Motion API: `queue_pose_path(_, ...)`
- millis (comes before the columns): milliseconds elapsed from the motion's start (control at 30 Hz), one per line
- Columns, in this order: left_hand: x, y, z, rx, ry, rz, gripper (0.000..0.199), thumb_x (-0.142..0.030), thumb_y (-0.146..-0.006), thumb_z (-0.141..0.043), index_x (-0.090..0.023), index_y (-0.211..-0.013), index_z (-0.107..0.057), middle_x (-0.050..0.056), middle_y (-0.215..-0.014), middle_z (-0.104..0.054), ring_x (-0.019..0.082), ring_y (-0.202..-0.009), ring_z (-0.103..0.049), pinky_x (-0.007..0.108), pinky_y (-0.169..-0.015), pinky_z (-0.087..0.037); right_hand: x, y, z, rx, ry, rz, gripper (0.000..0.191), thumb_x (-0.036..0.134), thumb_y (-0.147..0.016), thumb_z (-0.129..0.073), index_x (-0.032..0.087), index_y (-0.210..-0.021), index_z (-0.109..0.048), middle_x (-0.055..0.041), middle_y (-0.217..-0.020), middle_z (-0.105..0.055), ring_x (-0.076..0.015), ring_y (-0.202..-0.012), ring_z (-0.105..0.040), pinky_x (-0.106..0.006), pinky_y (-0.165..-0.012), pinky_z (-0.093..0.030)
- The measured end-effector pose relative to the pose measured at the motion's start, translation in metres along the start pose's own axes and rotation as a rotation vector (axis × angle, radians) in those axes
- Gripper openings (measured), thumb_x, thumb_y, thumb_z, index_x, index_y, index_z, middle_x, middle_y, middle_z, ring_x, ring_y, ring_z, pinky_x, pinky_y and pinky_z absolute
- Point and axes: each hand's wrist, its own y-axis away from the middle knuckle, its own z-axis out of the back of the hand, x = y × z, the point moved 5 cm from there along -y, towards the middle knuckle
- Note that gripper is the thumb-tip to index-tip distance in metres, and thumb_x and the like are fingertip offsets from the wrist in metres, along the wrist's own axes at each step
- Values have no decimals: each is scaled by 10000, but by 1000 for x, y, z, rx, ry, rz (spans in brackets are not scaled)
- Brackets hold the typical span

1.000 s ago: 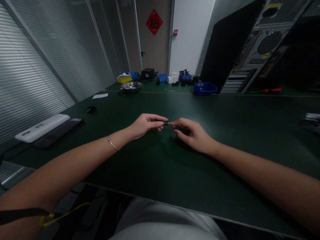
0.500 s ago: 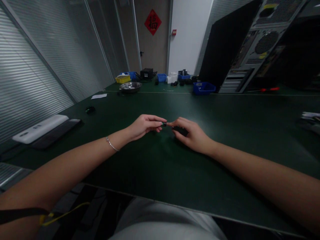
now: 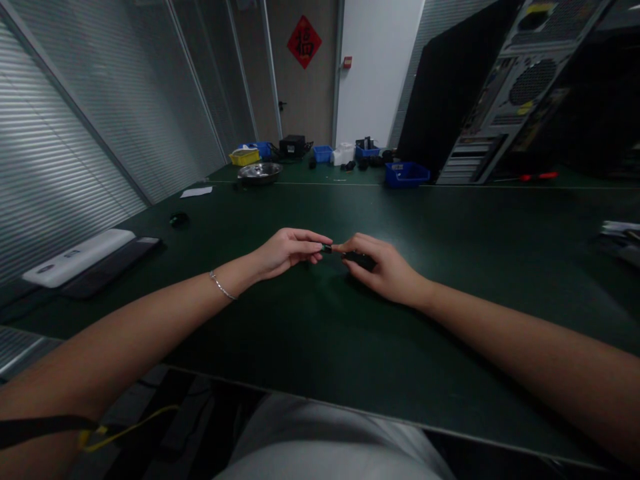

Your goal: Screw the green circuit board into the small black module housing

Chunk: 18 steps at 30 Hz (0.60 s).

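Observation:
My left hand pinches a small dark piece with a hint of green between thumb and fingertips, a little above the green tabletop. The piece is too small to name. My right hand is just to its right, with the tip of its index finger at the piece's right end. The right thumb and other fingers are curled round a dark patch in that hand, which looks like a dark object but is largely hidden.
On the left lie a white device, a dark flat slab and a computer mouse. Farther back are a metal bowl, a yellow bin and a blue bin. A computer case stands at right.
The view has shifted very slightly. Both hands keep nearly the same pose around the small piece, with the right index finger still at its end.

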Motion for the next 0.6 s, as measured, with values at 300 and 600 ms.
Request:
queue_pose_path(300, 1, 0, -2, 43, 44, 25, 259, -110, -736, -712, -98, -994, -725, 94, -878, -694, 106, -705, -602, 229, -662, -475, 0, 1, 0, -16, -33, 39, 287, 146, -852, -546, 227, -1117, -618, -79, -1025, -641, -219, -957, -602, -359, -838, -479)
queue_pose_path(600, -4, 0, 0, 19, 15, -41, 292, -106, -783, -677, -116, -1075, -674, 67, -899, -672, 97, -743, -606, 227, -709, -483, -1, 0, 0, -42, 13, 2, 277, 137, -861, -534, 212, -1116, -612, -82, -1005, -631, -214, -933, -596, -352, -817, -475)
